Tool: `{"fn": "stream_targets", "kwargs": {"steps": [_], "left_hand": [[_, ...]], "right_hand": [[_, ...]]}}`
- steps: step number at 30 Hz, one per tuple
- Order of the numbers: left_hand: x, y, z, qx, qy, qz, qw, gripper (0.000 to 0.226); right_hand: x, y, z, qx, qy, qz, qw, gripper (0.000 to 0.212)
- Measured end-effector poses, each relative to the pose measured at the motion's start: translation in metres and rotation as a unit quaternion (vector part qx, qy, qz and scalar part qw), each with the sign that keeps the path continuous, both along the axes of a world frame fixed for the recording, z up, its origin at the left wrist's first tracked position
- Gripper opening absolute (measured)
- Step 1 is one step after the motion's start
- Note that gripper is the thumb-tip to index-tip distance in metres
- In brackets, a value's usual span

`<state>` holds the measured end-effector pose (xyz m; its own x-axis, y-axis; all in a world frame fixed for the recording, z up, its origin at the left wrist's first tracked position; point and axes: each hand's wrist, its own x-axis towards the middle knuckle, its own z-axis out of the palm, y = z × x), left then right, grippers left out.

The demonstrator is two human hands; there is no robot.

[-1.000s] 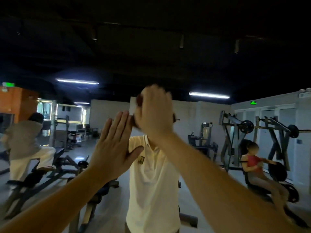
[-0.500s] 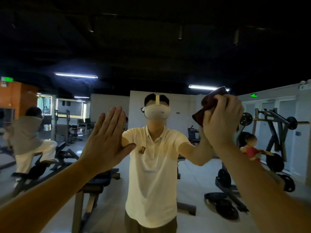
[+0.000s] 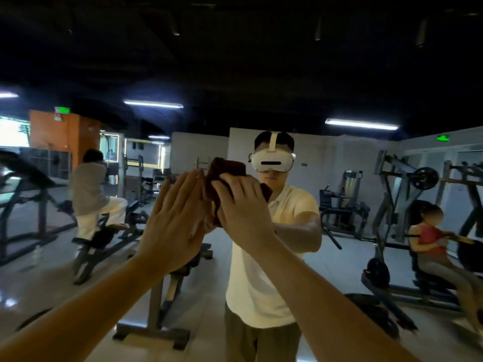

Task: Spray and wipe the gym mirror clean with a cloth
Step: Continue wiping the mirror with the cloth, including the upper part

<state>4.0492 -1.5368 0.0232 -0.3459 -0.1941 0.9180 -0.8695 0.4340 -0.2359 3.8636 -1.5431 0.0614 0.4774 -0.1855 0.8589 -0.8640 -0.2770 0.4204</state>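
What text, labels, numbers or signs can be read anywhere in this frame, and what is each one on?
Nothing here can be read.
Left green sign, at the top of the orange wall: lit, but too blurred to read.
Right green sign, high on the pale wall: lit, but too blurred to read.
Small plaque on the white back wall: too small to read.

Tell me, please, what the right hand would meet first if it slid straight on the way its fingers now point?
Probably the left hand. The right hand, holding the cloth against the mirror, points up and left towards those fingers, close beside the cloth. Depth is hard to judge.
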Motion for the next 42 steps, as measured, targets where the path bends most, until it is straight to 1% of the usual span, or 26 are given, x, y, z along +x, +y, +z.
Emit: {"fn": "stream_targets", "kwargs": {"steps": [2, 4, 7, 10, 12, 15, 17, 19, 24, 26, 28, 29, 31, 32, 33, 35, 37, 39, 42], "left_hand": [[-0.005, 0.0, -0.014, -0.002, 0.022, 0.0, 1.0, 0.071], [-0.017, -0.003, -0.023, 0.009, 0.036, 0.01, 0.999, 0.075], [-0.047, -0.008, -0.034, 0.024, 0.036, 0.017, 0.999, 0.084], [-0.078, -0.014, -0.041, 0.041, 0.087, 0.002, 0.995, 0.091], [-0.089, -0.019, -0.043, 0.049, 0.114, 0.005, 0.992, 0.097], [-0.09, -0.025, -0.046, 0.042, 0.11, 0.019, 0.993, 0.1], [-0.086, -0.026, -0.045, 0.046, 0.104, 0.021, 0.993, 0.1], [-0.083, -0.023, -0.044, 0.06, 0.096, 0.023, 0.993, 0.099], [-0.068, -0.01, -0.042, 0.078, 0.066, 0.001, 0.995, 0.087], [-0.063, -0.012, -0.042, 0.078, 0.046, -0.01, 0.996, 0.082], [-0.06, -0.013, -0.042, 0.075, 0.034, -0.011, 0.997, 0.081], [-0.059, -0.014, -0.042, 0.073, 0.039, -0.024, 0.996, 0.078], [-0.058, -0.011, -0.04, 0.067, 0.059, -0.062, 0.994, 0.069], [-0.056, -0.008, -0.041, 0.059, 0.064, -0.067, 0.994, 0.066], [-0.052, -0.005, -0.044, 0.053, 0.068, -0.061, 0.994, 0.064], [-0.043, 0.001, -0.058, 0.06, 0.076, -0.033, 0.995, 0.065], [-0.039, 0.009, -0.076, 0.078, 0.073, -0.016, 0.994, 0.069], [-0.045, 0.015, -0.088, 0.099, 0.062, -0.017, 0.993, 0.074], [-0.071, 0.02, -0.09, 0.122, 0.08, -0.025, 0.989, 0.083]], "right_hand": [[-0.027, 0.006, -0.006, -0.023, 0.023, -0.023, 0.999, 0.04], [-0.066, 0.015, -0.013, -0.048, -0.001, -0.051, 0.998, 0.048], [-0.139, 0.036, -0.019, -0.058, -0.045, -0.103, 0.992, 0.06], [-0.211, 0.06, -0.03, -0.053, -0.05, -0.162, 0.984, 0.07], [-0.239, 0.073, -0.039, -0.059, -0.07, -0.188, 0.978, 0.07], [-0.231, 0.072, -0.052, -0.061, -0.159, -0.192, 0.966, 0.068], [-0.199, 0.06, -0.058, -0.059, -0.24, -0.172, 0.954, 0.07], [-0.166, 0.049, -0.06, -0.059, -0.296, -0.15, 0.941, 0.071], [-0.127, 0.037, -0.061, -0.054, -0.321, -0.136, 0.936, 0.069], [-0.114, 0.035, -0.063, -0.045, -0.315, -0.14, 0.938, 0.068], [-0.095, 0.031, -0.067, -0.032, -0.28, -0.132, 0.95, 0.068], [-0.082, 0.028, -0.072, -0.022, -0.234, -0.124, 0.964, 0.067], [-0.05, 0.019, -0.09, 0.005, -0.08, -0.097, 0.992, 0.062], [-0.035, 0.015, -0.102, 0.014, -0.012, -0.077, 0.997, 0.06], [-0.023, 0.012, -0.111, 0.024, 0.02, -0.055, 0.998, 0.059], [-0.017, 0.008, -0.118, 0.026, 0.03, -0.033, 0.999, 0.059], [-0.029, 0.01, -0.115, 0.006, 0.049, -0.038, 0.998, 0.056], [-0.056, 0.019, -0.113, 0.003, 0.058, -0.052, 0.997, 0.056], [-0.112, 0.037, -0.111, 0.022, 0.024, -0.083, 0.996, 0.06]]}}
